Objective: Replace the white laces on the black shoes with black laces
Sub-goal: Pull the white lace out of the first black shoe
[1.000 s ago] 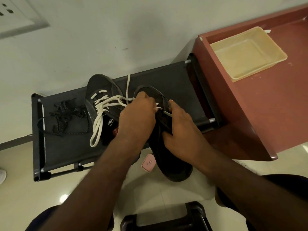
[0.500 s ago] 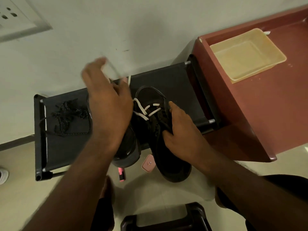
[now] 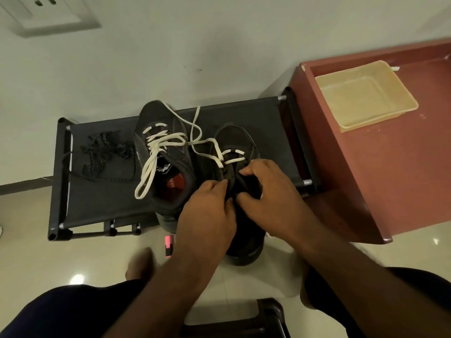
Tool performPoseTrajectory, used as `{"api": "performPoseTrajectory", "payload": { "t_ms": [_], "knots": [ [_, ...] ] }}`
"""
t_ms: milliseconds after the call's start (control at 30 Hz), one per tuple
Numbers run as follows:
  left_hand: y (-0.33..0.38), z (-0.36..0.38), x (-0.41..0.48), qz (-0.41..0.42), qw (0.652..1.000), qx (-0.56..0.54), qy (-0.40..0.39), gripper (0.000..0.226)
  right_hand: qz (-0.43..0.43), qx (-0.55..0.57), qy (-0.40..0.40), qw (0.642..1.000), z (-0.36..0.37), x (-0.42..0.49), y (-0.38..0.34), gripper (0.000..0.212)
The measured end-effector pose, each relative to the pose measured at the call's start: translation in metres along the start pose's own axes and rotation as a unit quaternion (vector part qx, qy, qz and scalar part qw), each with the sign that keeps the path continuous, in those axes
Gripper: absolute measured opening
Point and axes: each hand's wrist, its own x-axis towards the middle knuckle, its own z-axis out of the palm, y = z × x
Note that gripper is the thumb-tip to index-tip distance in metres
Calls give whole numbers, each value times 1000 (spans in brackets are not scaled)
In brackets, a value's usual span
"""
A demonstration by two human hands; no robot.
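Both hands are on the shoe (image 3: pixel 234 139) at the front of the black rack (image 3: pixel 268 128); toe pointing to the wall, heel hanging off the front edge over the floor (image 3: pixel 61 254). The left hand (image 3: pixel 207 211) has its fingers curled onto the tongue area and grips the upper there; the right hand (image 3: pixel 266 198) grips the opposite side, thumb tucked in, forefinger reaching up toward the eyelets. Just 2 rungs of white lace (image 3: pixel 233 156) show across this shoe, close to the toe; from them a loose strand snakes back across the rack toward the wall.

Just beside it stands the other shoe (image 3: pixel 158 118), touching or nearly so, I cannot tell which; its own lacing (image 3: pixel 156 147) is slack, a long loop drooping past the opening, where a red insole label shows. Well to the left on the same rack, the black laces (image 3: pixel 107 152) lie in a tangled heap, nobody touching them.

On the floor under the front rail sits a small pink object (image 3: pixel 169 243), too blurred to name. To the right, a red-brown desk (image 3: pixel 390 179) butts against the rack; on it, 1 yellow tray (image 3: pixel 361 96). A wall socket (image 3: pixel 46 15) shows top left; a dark stool (image 3: pixel 268 318) at the bottom edge, between the person's knees.
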Motion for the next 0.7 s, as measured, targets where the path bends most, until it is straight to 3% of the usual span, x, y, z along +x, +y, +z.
{"api": "performPoseTrajectory", "payload": {
  "t_ms": [133,267,400,600,700],
  "knots": [
    [-1,5,2,2,1000,13,9,38,16,41,-11,999,-17,10,-3,15],
    [-2,10,1,1,1000,17,1,49,9,-3,26,1000,-15,29,1,31],
    [-1,13,-1,-7,1000,23,-17,50,-17,-14,93,995,-2,45,-2,6],
    [-7,12,-1,-20,999,-28,-31,53,-14,-94,44,995,4,51,-5,15],
    [-9,11,-2,-33,998,-40,-44,64,-26,-116,42,992,5,51,-8,4]
  ]
}}
